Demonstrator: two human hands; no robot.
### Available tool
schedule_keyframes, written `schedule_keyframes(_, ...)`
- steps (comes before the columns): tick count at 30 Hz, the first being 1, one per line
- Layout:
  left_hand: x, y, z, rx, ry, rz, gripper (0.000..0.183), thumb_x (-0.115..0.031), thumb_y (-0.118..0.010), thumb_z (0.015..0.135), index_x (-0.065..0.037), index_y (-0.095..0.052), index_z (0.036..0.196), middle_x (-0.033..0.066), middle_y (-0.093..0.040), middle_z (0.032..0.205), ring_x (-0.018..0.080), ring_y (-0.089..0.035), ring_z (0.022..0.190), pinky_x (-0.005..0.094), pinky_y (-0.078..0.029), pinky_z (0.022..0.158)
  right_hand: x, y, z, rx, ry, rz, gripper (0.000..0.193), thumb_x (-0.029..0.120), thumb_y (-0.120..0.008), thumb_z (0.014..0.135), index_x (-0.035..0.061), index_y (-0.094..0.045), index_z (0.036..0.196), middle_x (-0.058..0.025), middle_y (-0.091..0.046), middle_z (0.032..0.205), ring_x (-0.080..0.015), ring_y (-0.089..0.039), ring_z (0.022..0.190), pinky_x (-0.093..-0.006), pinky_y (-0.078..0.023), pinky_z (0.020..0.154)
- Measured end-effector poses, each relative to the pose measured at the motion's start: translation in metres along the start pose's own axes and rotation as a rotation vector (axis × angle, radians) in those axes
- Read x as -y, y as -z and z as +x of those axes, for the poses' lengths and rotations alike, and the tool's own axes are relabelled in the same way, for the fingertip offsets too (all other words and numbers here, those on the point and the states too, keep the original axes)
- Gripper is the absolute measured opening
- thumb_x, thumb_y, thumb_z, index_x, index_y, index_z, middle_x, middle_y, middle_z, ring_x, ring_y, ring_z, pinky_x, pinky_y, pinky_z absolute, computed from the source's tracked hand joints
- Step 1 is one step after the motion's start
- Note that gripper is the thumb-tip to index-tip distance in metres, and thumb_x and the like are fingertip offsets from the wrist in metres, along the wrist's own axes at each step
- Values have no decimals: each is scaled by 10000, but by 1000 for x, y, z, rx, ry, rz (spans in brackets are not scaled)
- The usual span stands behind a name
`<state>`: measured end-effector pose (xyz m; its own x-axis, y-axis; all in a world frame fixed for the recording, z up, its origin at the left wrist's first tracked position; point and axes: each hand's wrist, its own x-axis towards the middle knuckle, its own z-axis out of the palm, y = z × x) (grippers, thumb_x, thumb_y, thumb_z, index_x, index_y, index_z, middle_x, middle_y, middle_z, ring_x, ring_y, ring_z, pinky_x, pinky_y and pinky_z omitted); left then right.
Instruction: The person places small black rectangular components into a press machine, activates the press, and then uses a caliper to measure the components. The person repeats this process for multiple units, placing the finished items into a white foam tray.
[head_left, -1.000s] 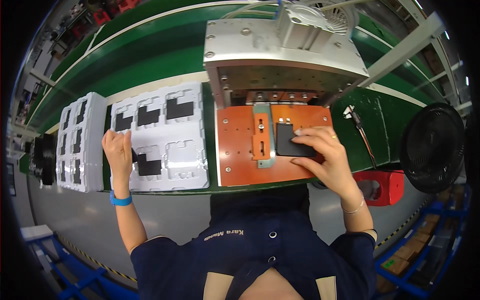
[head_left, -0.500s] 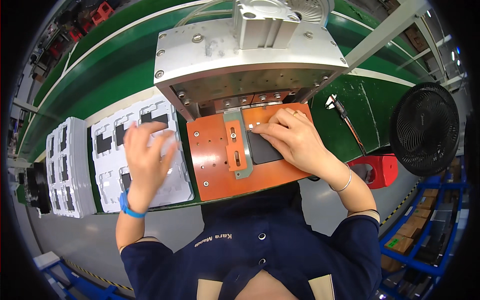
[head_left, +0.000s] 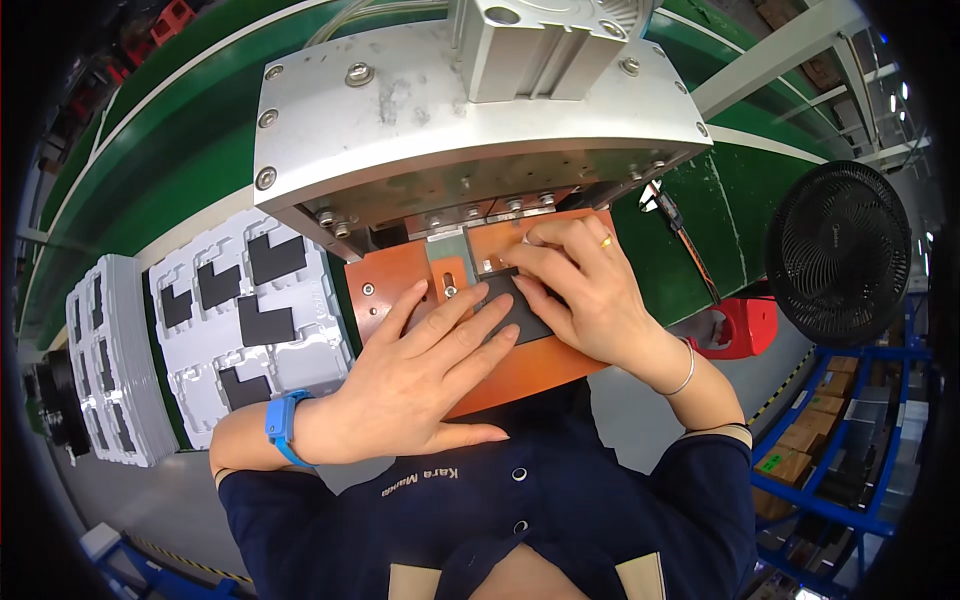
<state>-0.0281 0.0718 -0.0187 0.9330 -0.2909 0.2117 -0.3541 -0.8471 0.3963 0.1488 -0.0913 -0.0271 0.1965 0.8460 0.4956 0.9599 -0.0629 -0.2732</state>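
A flat black piece (head_left: pixel 530 322) lies on the orange base plate (head_left: pixel 545 372), beside a slotted orange block (head_left: pixel 447 273) and a grey metal strip (head_left: pixel 455 247). My left hand (head_left: pixel 410 375) is open and spread over the block, its fingertips resting on the piece's left part. At the piece's far edge, the bent fingers and thumb of my right hand (head_left: pixel 592 295) close in a pinch, close to small white bits (head_left: pixel 490 266) on the plate. My hands cover much of the piece.
A silver press frame (head_left: pixel 400 135) with a cylinder stands over the plate's far side. To the left are a white tray (head_left: pixel 178 345) holding black L-shaped pieces and a tray stack (head_left: pixel 148 400). Rightward are a caliper (head_left: pixel 682 238), black fan (head_left: pixel 838 255) and red stool (head_left: pixel 752 330).
My left hand has come from above the white tray rightward onto the block and black piece. My right hand stays at the piece's far edge, its fingers more bent.
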Motion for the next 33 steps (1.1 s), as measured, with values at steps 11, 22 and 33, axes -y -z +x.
schedule_keyframes(11,0,-3,-1,-6,4,2,751,-597,-639,835,-26,-547,1314,164,-496,1421,323,-432,1363,568,-290,1109,1,4,-3,76,109,-13,217,77,-652,763,81,-625,978,-32,-675,1041,-222,-606,1040,-384,-458,859)
schedule_keyframes(22,0,-6,-1,-12,28,4,788,-649,-675,779,-78,-582,1314,145,-527,1398,332,-468,1316,570,-275,1107,0,-2,-5,28,35,-59,337,68,-664,745,118,-676,1078,-37,-581,1248,-265,-527,1132,-410,-440,906)
schedule_keyframes(33,0,-6,-2,-27,1,82,797,-693,-657,760,-91,-620,1282,138,-564,1341,326,-507,1264,561,-293,1094,0,8,-5,18,-84,129,363,44,-741,733,94,-691,1089,-83,-607,1172,-295,-565,997,-395,-453,837)
